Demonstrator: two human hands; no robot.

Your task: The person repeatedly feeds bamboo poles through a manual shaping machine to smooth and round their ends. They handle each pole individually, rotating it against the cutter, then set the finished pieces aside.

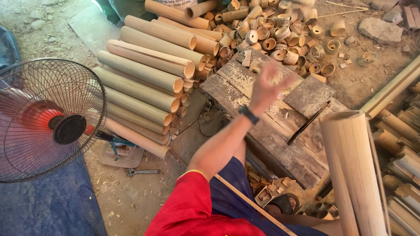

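My left hand (pixel 267 85) is raised over a worn wooden chopping block (pixel 267 131), blurred, fingers spread and holding nothing. A dark watch sits on its wrist. A tall pale bamboo tube (pixel 352 170) stands upright at the lower right, close to me; whatever holds it is out of frame. My right hand is not visible. A dark long blade (pixel 308 123) lies on the block beside a flat grey slab (pixel 311 94). Beyond the block lies a heap of short cut bamboo rings (pixel 280 37). A blurred pale piece (pixel 302 3) shows at the top edge above the heap.
Long bamboo tubes (pixel 144 81) are stacked left of the block. A standing fan (pixel 50 120) is at the far left over a blue sheet (pixel 48 205). A wrench (pixel 142 171) lies on the dirt. More bamboo (pixel 402 153) lines the right edge. My sandalled foot (pixel 284 203) rests among chips.
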